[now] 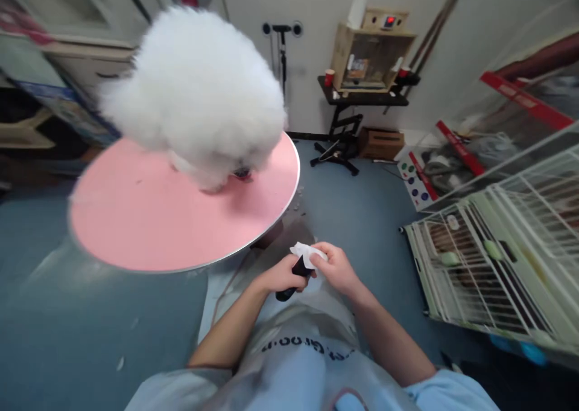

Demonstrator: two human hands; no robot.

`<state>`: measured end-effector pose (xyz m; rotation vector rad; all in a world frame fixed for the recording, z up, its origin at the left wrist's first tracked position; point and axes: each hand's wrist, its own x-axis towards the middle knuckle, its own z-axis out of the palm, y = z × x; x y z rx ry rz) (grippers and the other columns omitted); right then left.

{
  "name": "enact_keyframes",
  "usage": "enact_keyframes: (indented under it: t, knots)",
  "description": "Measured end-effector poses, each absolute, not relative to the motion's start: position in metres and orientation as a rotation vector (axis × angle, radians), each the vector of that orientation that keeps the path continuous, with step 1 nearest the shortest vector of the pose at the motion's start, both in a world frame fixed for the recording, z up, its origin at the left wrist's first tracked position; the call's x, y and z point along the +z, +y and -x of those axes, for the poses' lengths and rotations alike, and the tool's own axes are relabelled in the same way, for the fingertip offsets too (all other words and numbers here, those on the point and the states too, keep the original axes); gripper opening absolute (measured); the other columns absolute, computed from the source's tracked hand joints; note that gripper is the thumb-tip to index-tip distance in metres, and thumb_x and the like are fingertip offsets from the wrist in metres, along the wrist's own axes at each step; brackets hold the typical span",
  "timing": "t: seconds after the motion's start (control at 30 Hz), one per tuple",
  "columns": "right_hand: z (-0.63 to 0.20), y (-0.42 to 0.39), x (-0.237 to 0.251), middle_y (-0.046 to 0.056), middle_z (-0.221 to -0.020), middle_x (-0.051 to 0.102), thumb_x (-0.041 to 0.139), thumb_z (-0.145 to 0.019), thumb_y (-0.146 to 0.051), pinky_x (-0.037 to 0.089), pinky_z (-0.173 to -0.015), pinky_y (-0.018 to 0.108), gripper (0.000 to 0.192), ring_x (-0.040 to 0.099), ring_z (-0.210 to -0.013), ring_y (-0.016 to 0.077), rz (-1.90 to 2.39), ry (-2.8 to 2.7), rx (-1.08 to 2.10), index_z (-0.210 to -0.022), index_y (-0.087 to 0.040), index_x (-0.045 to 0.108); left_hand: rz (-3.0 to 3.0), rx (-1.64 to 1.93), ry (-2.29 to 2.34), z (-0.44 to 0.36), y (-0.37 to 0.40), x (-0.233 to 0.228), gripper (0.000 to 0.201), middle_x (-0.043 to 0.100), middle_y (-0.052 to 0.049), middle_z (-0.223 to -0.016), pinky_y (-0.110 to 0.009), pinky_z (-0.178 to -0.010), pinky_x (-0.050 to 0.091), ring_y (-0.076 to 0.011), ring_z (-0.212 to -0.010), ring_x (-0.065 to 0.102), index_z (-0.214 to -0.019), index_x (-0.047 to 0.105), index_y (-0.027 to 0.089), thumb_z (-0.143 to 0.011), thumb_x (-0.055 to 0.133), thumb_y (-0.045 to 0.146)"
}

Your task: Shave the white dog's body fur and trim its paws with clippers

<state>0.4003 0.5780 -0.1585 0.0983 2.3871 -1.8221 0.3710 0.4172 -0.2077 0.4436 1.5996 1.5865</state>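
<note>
Black handheld tool (296, 276), looks like a clipper, sits in front of the chest over the apron (307, 338). Long axis runs lower-left to upper-right; the upper end points up-right toward the table edge and is covered by a white tissue (307, 254).

Left hand (283, 274): fingers wrapped shut around the tool body, lower end sticking out below the fist.

Right hand (337, 269): fingertips pinched together on the tissue, pressing it onto the tool's upper end. Hands touch each other at the tool.

Next out: round pink table (149, 224) with a metal rim, just left of the hands. White fluffy dog (199, 91) stands on its far half, head down at the far edge.

Right side: white wire cage (497, 260) on the blue floor (362, 206); green shapes inside, can't tell what they are.

Far wall: black stand (357, 100) carrying an open wooden box (368, 55); small bottles and a flat item inside, a red cup (329, 76) beside it. Brown box (380, 143) on the floor below. Contents too small to identify further.
</note>
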Motion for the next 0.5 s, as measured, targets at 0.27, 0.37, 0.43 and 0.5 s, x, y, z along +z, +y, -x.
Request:
enact_keyframes:
  t: [0.27,0.37,0.43,0.5]
  knots:
    - [-0.326,0.588,-0.18,0.002,-0.064,0.065,0.054,-0.077,-0.042,0.042,-0.056,0.025,0.028,0.056,-0.059,0.015,0.085,2.484,-1.71,-0.07,-0.017,0.064,-0.191,1.843,1.89,-0.398,0.381,-0.191,0.023,0.056,-0.002,-0.077,-0.022,-0.064,0.038,-0.0107,-0.069,0.048,-0.085,0.062,0.01,-0.062,0.059,0.012]
    - [-0.262,0.587,-0.172,0.004,-0.075,0.068,0.054,-0.077,-0.044,0.047,-0.058,0.027,0.032,0.058,-0.063,0.0157,-0.056,2.494,-2.093,-0.088,-0.016,0.064,-0.063,1.938,2.015,-0.394,0.369,-0.175,0.023,0.057,-0.004,-0.08,-0.023,-0.065,0.04,-0.012,-0.071,0.05,-0.088,0.061,0.01,-0.067,0.062,0.019]
    - [-0.218,0.579,-0.161,0.008,-0.089,0.069,0.054,-0.08,-0.041,0.051,-0.069,0.032,0.033,0.063,-0.075,0.0183,-0.015,2.642,-2.252,-0.1,-0.015,0.062,-0.041,1.993,2.041,-0.384,0.363,-0.166,0.024,0.058,-0.005,-0.084,-0.024,-0.067,0.041,-0.0128,-0.073,0.051,-0.09,0.061,0.011,-0.069,0.064,0.022]
    - [-0.187,0.566,-0.151,0.013,-0.102,0.068,0.052,-0.081,-0.036,0.051,-0.086,0.042,0.034,0.064,-0.092,0.0237,0.234,2.866,-2.114,-0.105,-0.014,0.063,-0.015,2.026,2.058,-0.37,0.36,-0.158,0.027,0.059,-0.005,-0.086,-0.024,-0.067,0.042,-0.0129,-0.073,0.052,-0.092,0.06,0.011,-0.071,0.065,0.027]
